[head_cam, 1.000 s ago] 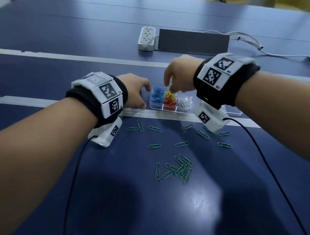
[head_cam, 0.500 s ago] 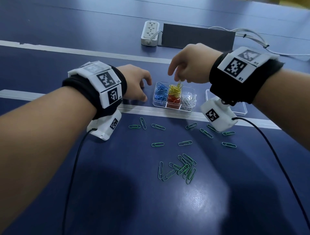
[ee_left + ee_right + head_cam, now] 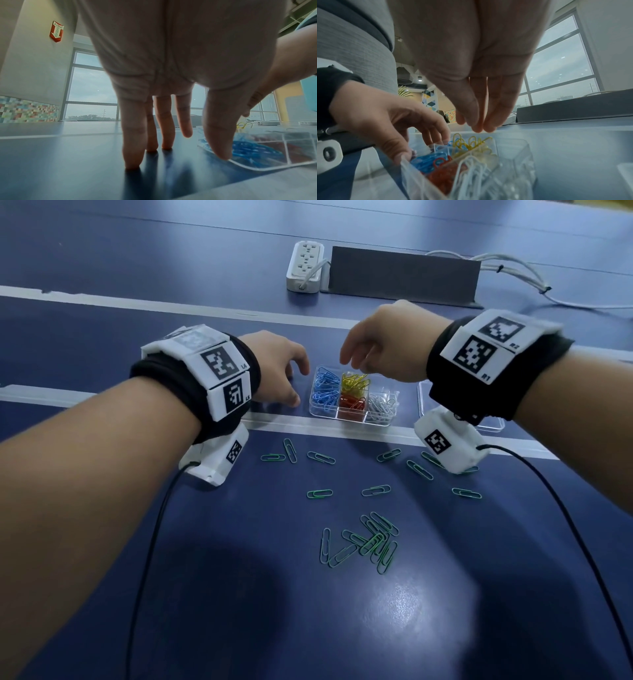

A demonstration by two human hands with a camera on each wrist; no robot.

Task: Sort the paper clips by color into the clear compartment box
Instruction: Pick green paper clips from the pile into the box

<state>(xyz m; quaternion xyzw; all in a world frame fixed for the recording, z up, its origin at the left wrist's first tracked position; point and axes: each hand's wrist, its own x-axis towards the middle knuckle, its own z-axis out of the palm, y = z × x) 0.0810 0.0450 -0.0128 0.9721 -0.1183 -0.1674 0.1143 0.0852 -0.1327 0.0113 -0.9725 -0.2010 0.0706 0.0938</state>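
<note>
- The right hand hangs over the yellow clips; its grip is loose, the fingers straight and pointing down, holding nothing
- The left hand has an open grip: straight fingers rest their tips on the desk just left of the clear compartment box, the thumb touching its near left corner
- In the box, blue clips fill the left compartment, yellow clips lie at the back middle, red clips at the front middle, white clips on the right
- Green clips lie loose on the desk nearer the person, some in a heap, others scattered
- A clear lid lies right of the box, partly hidden by the right wrist
- The wrist bands carry black and white square codes; small letters read L4 and L5 on the left, R1 and R2 on the right
- A white power strip and a dark panel stand farther back
- On the wall in the left wrist view, a red sign reads FIRE above an arrow pointing down; its smaller writing is too small to read
</note>
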